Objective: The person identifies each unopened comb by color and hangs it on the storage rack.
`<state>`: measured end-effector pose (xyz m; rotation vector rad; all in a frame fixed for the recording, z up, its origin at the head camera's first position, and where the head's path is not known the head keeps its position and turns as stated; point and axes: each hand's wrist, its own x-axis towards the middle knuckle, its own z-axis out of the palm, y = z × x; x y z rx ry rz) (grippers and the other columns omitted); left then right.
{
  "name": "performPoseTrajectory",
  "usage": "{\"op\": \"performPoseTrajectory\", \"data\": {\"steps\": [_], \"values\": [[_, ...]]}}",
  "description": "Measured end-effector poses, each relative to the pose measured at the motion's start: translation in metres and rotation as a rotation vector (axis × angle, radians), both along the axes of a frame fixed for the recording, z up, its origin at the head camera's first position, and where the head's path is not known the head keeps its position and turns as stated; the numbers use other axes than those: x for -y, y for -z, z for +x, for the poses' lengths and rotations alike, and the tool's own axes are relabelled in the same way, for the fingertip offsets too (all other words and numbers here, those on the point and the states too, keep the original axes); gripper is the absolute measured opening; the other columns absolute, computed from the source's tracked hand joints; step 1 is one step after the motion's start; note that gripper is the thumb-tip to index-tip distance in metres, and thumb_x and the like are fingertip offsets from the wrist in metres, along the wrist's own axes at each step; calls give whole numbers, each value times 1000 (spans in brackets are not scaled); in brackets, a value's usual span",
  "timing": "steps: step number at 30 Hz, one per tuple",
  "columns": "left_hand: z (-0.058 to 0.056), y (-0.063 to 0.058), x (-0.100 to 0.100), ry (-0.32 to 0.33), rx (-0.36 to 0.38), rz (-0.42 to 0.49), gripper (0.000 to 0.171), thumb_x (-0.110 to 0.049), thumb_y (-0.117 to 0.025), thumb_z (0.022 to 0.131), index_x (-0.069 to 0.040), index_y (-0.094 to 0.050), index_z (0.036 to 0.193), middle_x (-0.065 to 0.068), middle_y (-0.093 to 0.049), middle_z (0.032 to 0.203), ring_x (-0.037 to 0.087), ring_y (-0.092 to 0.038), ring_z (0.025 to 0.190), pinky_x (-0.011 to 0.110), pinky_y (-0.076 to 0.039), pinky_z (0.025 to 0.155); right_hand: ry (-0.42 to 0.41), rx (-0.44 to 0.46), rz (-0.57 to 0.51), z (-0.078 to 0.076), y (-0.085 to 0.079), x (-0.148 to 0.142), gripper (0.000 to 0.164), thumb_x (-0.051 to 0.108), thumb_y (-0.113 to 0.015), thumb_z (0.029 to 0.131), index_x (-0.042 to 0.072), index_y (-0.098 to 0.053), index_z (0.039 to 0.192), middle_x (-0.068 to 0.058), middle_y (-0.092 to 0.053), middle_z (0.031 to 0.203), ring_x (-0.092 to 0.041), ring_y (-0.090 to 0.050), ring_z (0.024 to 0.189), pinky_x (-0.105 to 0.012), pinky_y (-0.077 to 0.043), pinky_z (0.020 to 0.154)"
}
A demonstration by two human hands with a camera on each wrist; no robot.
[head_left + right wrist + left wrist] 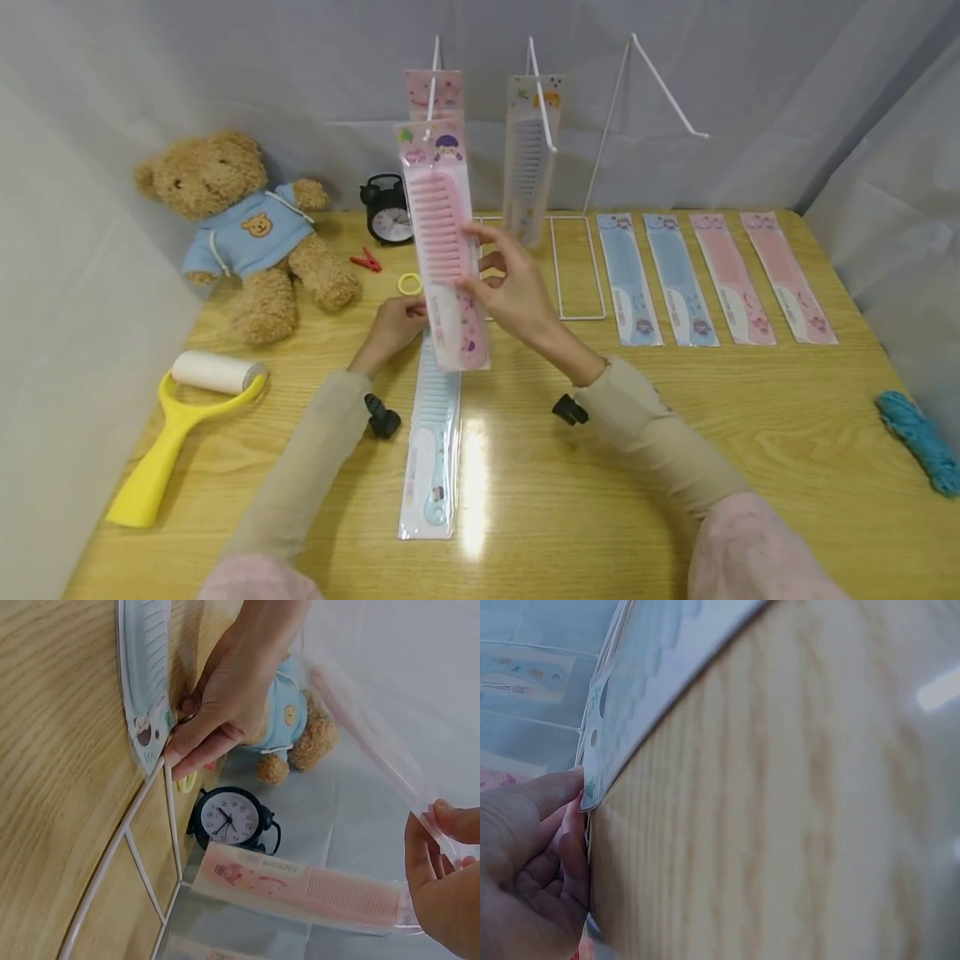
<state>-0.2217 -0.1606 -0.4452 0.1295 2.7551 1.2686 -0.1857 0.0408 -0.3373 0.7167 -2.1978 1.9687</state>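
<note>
My right hand (517, 287) pinches the side edge of a pink comb in a clear-fronted package (438, 225), raised upright. The package's top overlaps the tip of the left hook on a white wire rack (577, 317). Another pink comb package (300, 889) hangs farther back on that hook. My left hand (393, 329) is low at the rack's front left corner, thumb and fingers gripping the wire there, as the right wrist view shows. Right beside those fingertips is the top corner of a light blue comb package (431, 467), lying on the table.
A greyish comb package (528, 167) hangs from the middle hook. Blue packages (630, 279) and pink packages (731, 279) lie in a row at right. Around are a teddy bear (255, 225), black alarm clock (388, 218), red clip (367, 260), yellow-handled lint roller (168, 442) and teal yarn (918, 442).
</note>
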Motion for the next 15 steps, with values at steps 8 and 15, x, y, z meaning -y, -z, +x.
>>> {"op": "performPoseTrajectory", "data": {"steps": [8,15], "values": [[-1,1,1,18,-23,14,27,-3,-61,88,9,-66,112,22,-68,96,26,-61,87,26,-47,74,19,0,4,-12,3,2,61,-15,-66,78,-3,-45,133,-19,-47,123,-28,-60,86,-29,-56,72],[0,2,0,9,-36,35,25,-6,-61,89,6,-67,110,20,-68,93,23,-59,83,22,-43,68,36,-2,19,-26,6,5,60,-13,-66,79,-1,-45,133,-20,-48,123,-28,-60,88,-28,-56,74]]}}
